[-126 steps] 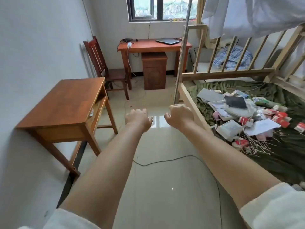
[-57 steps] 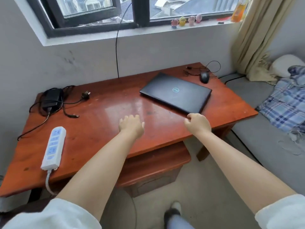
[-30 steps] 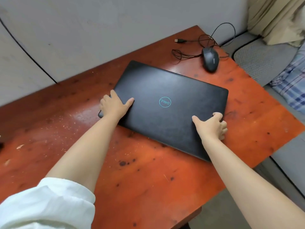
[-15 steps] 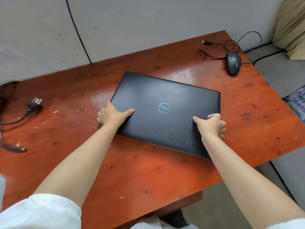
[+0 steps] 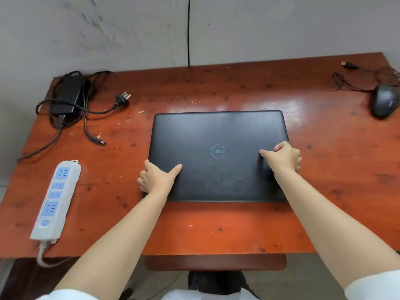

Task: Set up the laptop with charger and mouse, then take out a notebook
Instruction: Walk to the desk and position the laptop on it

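Note:
A closed black laptop [image 5: 216, 135] lies square on the red-brown desk [image 5: 194, 226], lid logo facing up. My left hand [image 5: 155, 178] grips its left front corner, thumb on the lid and fingers curled round the edge. My right hand [image 5: 283, 158] holds its right edge the same way. A black charger brick [image 5: 67, 94] with tangled cable and loose plug [image 5: 122, 99] sits at the desk's back left. A black wired mouse [image 5: 384, 100] rests at the back right, its cable coiled behind it. No notebook is in view.
A white power strip [image 5: 55, 200] with blue sockets lies along the desk's left front, its cord dropping off the edge. A thin black cable [image 5: 188, 31] runs down the grey wall behind. A drawer front [image 5: 216, 263] shows under the desk edge.
The laptop has been turned from a slant to lie square with the desk front and moved toward the middle. Both hands keep their hold on its sides. The view has shifted left.

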Motion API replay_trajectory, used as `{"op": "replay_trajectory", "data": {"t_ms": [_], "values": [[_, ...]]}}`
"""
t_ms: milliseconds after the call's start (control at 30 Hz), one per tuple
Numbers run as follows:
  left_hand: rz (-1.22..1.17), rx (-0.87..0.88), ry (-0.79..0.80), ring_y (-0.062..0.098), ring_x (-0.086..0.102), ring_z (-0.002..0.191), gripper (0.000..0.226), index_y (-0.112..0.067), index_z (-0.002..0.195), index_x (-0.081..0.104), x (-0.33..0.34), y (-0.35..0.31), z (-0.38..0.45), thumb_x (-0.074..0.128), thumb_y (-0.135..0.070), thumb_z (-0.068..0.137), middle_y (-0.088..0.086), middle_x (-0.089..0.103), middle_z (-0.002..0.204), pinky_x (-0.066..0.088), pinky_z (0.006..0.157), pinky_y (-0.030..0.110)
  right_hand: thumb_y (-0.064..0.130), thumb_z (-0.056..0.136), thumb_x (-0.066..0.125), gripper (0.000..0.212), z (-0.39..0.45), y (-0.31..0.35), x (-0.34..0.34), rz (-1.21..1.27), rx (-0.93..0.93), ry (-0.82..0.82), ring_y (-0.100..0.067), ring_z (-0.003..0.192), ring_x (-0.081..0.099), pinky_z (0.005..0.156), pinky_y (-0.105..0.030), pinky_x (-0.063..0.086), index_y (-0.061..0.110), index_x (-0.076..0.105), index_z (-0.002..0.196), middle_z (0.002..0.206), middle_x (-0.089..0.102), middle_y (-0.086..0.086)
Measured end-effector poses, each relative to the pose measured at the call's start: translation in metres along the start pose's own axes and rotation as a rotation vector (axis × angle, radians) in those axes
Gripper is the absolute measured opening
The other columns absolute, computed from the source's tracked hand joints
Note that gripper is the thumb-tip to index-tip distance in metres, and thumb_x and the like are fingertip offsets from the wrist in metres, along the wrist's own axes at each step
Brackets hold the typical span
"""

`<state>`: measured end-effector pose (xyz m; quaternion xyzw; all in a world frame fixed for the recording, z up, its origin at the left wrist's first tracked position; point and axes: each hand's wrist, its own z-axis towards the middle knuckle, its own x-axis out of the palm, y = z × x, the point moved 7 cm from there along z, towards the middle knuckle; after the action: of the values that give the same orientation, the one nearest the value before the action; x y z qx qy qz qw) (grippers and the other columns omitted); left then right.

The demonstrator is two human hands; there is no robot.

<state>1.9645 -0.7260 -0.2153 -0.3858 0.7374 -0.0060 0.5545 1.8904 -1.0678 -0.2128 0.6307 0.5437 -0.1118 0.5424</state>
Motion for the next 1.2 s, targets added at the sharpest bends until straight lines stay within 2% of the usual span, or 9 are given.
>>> {"op": "replay_trajectory", "data": {"t_ms": [100, 233, 500, 1000, 1100, 1200], "values": [[-0.016, -0.008, -0.027, 0.038, 0.039, 0.124, 0.089, -0.007, 0.132, 0.036, 0.001, 0.001, -0.002, 0.078, -0.049, 0.065, 0.020, 0.049, 0.132, 0.036, 0.102, 0.045, 0.026, 0.072, 0.068, 0.027, 0.005, 0.003, -0.001, -0.014, -0.001, -0.003, -0.035, 0.121, 0.039, 0.101, -0.041, 0.035, 0.014, 0.058, 0.094, 0.129, 0.045, -0.014], [-0.028, 0.004, -0.047, 0.039, 0.039, 0.123, 0.090, -0.007, 0.134, 0.035, 0.002, 0.001, -0.002, 0.078, -0.048, 0.066, 0.020, 0.049, 0.132, 0.035, 0.102, 0.044, 0.028, 0.073, 0.069, 0.031, 0.006, 0.002, 0.001, -0.026, 0.000, 0.010, -0.034, 0.122, 0.038, 0.102, -0.041, 0.034, 0.015, 0.058, 0.098, 0.131, 0.045, -0.013], [0.009, 0.033, -0.046, 0.040, 0.036, 0.126, 0.093, -0.007, 0.138, 0.032, -0.002, 0.002, 0.000, 0.076, -0.049, 0.068, 0.020, 0.047, 0.135, 0.032, 0.105, 0.047, 0.032, 0.073, 0.070, 0.035, 0.005, -0.007, 0.005, -0.036, 0.013, 0.013, -0.035, 0.124, 0.037, 0.103, -0.042, 0.033, 0.016, 0.059, 0.101, 0.134, 0.042, -0.014], [0.044, 0.042, -0.050, 0.040, 0.039, 0.123, 0.093, -0.005, 0.138, 0.032, -0.002, 0.008, -0.004, 0.075, -0.051, 0.068, 0.023, 0.048, 0.132, 0.035, 0.103, 0.047, 0.034, 0.075, 0.069, 0.037, 0.002, -0.006, 0.002, -0.086, 0.006, 0.066, -0.034, 0.124, 0.037, 0.103, -0.042, 0.033, 0.014, 0.058, 0.105, 0.134, 0.041, -0.013], [0.057, 0.072, -0.043, 0.040, 0.036, 0.124, 0.094, -0.004, 0.140, 0.027, 0.000, 0.008, -0.005, 0.072, -0.051, 0.072, 0.024, 0.044, 0.134, 0.033, 0.104, 0.046, 0.032, 0.080, 0.064, 0.038, -0.006, 0.000, 0.002, -0.145, -0.061, 0.054, -0.036, 0.128, 0.032, 0.105, -0.045, 0.029, 0.011, 0.053, 0.110, 0.138, 0.037, -0.018], [0.121, 0.178, -0.045, 0.038, 0.025, 0.133, 0.089, -0.002, 0.143, 0.019, 0.003, 0.006, -0.011, 0.062, -0.049, 0.082, 0.024, 0.031, 0.144, 0.025, 0.111, 0.045, 0.031, 0.084, 0.058, 0.045, -0.032, 0.014, 0.014, -0.403, -0.339, -0.012, -0.037, 0.139, 0.015, 0.112, -0.053, 0.017, 0.006, 0.047, 0.120, 0.151, 0.017, -0.024]]}}
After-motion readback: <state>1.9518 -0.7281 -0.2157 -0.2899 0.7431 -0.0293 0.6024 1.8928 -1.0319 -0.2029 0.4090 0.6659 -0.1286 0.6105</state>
